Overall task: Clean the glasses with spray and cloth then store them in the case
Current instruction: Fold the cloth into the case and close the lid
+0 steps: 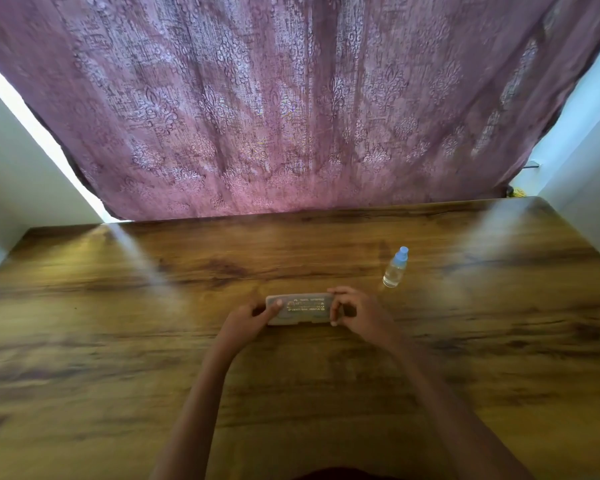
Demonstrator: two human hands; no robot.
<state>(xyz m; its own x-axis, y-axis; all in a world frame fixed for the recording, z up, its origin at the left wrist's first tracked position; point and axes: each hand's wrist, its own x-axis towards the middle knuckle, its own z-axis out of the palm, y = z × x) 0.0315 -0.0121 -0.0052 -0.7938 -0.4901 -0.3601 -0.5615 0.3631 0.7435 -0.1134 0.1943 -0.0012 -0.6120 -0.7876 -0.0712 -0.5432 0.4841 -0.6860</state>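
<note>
Hands at mid-bench, one at each end of a closed case. Left hand [253, 315]: fingers curled around the left end of the glasses case [300, 309], thumb laid across its top. Right hand [355, 311]: fingers bent over the right end, fingertips pressing the far and near edges. Both hands grip the case; neither is spread wide. Case: pale, translucent, oblong, long axis running left to right, lid bearing lines of gold print too small to read; whether it rests on the bench [118, 341] or is lifted just off it cannot be told. Contents of the case are not visible through the lid. Spray bottle [395, 267]: small, clear, blue-capped, standing slightly tilted in this wide-angle view, beyond and to the right of the right hand, near it but apart. Bench surface: dark wood grain, bare to the left of the hands and across the near side, where only the two forearms cross it. Far edge of the bench meets a hanging patterned mauve curtain [291, 98], which falls to the bench edge. White walls [21, 174] close in at the left and right, with bright light showing at both curtain edges
</note>
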